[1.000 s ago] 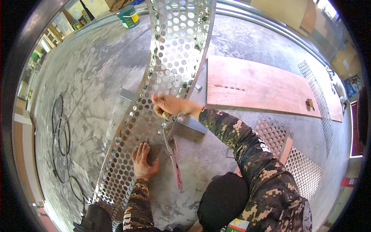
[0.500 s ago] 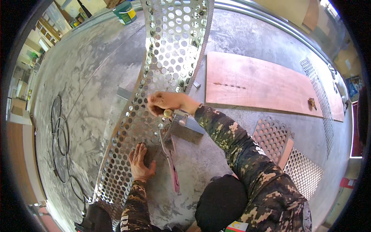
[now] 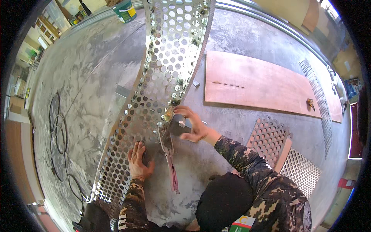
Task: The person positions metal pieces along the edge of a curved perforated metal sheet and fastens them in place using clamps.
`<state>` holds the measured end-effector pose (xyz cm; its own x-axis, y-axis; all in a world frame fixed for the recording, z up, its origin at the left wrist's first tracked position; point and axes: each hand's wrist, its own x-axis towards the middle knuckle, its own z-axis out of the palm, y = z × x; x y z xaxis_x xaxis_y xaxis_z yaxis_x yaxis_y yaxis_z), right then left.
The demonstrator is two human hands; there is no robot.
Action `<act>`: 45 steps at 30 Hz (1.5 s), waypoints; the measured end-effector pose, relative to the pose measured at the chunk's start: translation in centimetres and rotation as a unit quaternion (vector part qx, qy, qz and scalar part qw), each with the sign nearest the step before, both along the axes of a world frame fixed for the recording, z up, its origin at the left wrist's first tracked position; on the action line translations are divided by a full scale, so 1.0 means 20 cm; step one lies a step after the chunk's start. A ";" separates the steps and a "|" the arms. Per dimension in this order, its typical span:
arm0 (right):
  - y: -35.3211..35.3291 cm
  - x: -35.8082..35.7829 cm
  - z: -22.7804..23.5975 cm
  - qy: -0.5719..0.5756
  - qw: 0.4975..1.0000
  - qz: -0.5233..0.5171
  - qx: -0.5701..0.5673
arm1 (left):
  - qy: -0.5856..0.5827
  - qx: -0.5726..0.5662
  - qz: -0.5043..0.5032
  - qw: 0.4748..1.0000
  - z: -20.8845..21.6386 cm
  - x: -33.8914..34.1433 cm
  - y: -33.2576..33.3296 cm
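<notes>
A long perforated metal strip (image 3: pixel 119 150) with round holes runs from the lower left up to the top middle, curving upward at its far part. My left hand (image 3: pixel 139 160) lies on its right edge, fingers stretched out. Locking pliers (image 3: pixel 170 164) with worn reddish handles sit at that same edge, their jaws by the strip and a round brass-coloured piece (image 3: pixel 169 114) at the top. Just right of the jaws is my right hand (image 3: pixel 195 127), thumb and fingers apart, fingertips near the brass-coloured piece. A grey metal block (image 3: pixel 179 129) is partly hidden behind this hand.
A pink-brown board (image 3: pixel 259 83) lies to the right with a small brass-coloured thing (image 3: pixel 310 103) on it. Perforated offcuts (image 3: pixel 268 141) lie nearer. A black cable (image 3: pixel 58 131) coils at left; a green bucket (image 3: pixel 125 12) stands far back. A black rounded shape (image 3: pixel 224 203) fills the lower middle.
My right hand has moved right and down from above the strip, and its curled fingers have spread apart. The left hand and the pliers have stayed in nearly the same place.
</notes>
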<state>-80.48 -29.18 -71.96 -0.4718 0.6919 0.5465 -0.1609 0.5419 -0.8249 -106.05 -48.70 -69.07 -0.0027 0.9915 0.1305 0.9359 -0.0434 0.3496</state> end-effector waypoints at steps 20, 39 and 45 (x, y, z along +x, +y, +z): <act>0.30 -0.10 0.20 -0.092 0.990 0.080 -0.078 | 0.046 -0.010 0.028 0.999 0.14 0.12 0.14; 0.29 -0.12 0.20 -0.038 0.994 -0.061 -0.076 | -0.198 0.153 0.110 0.962 0.41 0.57 0.90; 0.18 -0.09 0.11 0.044 0.994 -0.089 -0.048 | -0.132 0.150 0.080 0.976 0.43 0.60 0.91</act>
